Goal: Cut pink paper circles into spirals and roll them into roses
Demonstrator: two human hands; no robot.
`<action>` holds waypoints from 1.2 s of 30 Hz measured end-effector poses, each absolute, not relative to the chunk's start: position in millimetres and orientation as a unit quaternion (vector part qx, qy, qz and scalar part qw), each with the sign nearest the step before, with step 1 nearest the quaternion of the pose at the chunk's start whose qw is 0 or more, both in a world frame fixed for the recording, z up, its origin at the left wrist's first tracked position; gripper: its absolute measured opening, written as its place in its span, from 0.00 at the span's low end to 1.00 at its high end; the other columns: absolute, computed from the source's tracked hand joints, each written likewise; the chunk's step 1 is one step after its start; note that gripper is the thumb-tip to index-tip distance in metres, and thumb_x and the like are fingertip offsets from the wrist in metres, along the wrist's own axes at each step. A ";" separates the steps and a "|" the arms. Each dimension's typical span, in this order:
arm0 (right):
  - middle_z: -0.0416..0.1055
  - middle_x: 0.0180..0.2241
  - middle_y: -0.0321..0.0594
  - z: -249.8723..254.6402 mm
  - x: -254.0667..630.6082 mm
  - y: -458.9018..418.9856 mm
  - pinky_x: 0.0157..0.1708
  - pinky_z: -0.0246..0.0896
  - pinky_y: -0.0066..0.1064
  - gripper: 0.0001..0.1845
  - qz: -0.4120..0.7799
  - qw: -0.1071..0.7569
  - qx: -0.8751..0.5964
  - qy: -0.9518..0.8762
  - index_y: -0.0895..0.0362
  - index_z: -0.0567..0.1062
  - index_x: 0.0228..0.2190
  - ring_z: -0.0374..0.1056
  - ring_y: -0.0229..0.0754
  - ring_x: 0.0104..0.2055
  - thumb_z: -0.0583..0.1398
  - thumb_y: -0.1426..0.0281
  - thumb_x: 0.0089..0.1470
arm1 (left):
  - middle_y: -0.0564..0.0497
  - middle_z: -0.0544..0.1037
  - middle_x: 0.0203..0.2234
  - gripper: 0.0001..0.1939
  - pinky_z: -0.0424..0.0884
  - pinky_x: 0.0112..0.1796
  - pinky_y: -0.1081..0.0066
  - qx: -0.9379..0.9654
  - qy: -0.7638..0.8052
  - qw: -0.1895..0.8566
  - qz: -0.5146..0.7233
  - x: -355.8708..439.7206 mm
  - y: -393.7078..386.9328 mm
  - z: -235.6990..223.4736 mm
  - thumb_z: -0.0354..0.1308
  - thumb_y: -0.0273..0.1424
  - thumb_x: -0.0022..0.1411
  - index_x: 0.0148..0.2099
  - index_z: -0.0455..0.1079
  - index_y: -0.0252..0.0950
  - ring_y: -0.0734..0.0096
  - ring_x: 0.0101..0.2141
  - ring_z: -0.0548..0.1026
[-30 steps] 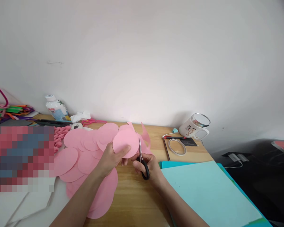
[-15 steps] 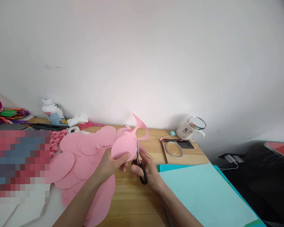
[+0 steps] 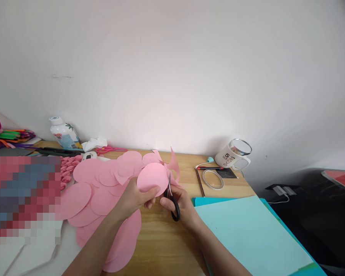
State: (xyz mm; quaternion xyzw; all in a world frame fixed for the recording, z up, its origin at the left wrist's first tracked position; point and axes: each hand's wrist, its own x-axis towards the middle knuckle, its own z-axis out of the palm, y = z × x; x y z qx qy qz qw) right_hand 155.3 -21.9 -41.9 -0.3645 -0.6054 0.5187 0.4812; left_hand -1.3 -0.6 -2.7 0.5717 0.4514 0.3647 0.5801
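Observation:
Between thumb and fingers, my left hand [image 3: 140, 197] grips a pink paper circle [image 3: 153, 178], tilted up over the table. My right hand [image 3: 179, 203] holds black-handled scissors [image 3: 176, 210], fingers in the loops, blades pointing up along the circle's right edge. Behind the blades a curved pink paper offcut [image 3: 174, 165] sticks up; whether it still joins the circle I cannot tell. Many overlapping pink paper circles [image 3: 105, 201] lie to the left, partly hidden beneath my left forearm.
Light blue sheets [image 3: 247, 234] lie at right. Behind them are a white mug [image 3: 232, 155], a coiled cable [image 3: 212, 179] and pens [image 3: 199, 183]. A white bottle [image 3: 64, 132], crumpled tissue [image 3: 94, 143] and pink scissors [image 3: 112, 149] sit at the back left, against the wall.
The offcut has swung down and turned, so its ring shape now appears narrower. Both hands keep their grips, with the scissors still at the circle's right edge. The view has shifted slightly.

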 end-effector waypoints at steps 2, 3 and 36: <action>0.57 0.19 0.32 -42.2 154.8 -21.6 0.22 0.48 0.28 0.24 0.513 0.485 -0.367 -0.606 0.57 0.71 0.23 0.50 0.36 0.21 0.62 0.48 0.43 | 0.56 0.66 0.10 0.08 0.58 0.15 0.78 0.568 0.452 0.583 0.365 -1.2 -0.4 -2.6 0.57 0.29 0.51 0.22 0.65 0.32 0.80 0.12 0.62; 0.57 0.19 0.31 -42.2 154.6 -21.5 0.22 0.48 0.28 0.24 0.513 0.484 -0.367 -0.606 0.57 0.70 0.22 0.49 0.35 0.21 0.62 0.47 0.43 | 0.56 0.66 0.10 0.08 0.58 0.15 0.78 0.567 0.452 0.584 0.365 -1.2 -0.2 -2.9 0.57 0.29 0.51 0.22 0.65 0.32 0.80 0.13 0.62; 0.60 0.15 0.30 -54.8 153.2 -23.2 0.19 0.51 0.28 0.19 0.572 0.499 -0.375 -0.531 0.57 0.69 0.22 0.53 0.33 0.17 0.63 0.54 0.45 | 0.55 0.67 0.10 0.11 0.58 0.17 0.76 0.569 0.437 0.588 0.374 -5.7 4.0 -8.9 0.59 0.30 0.51 0.20 0.65 0.33 0.78 0.14 0.63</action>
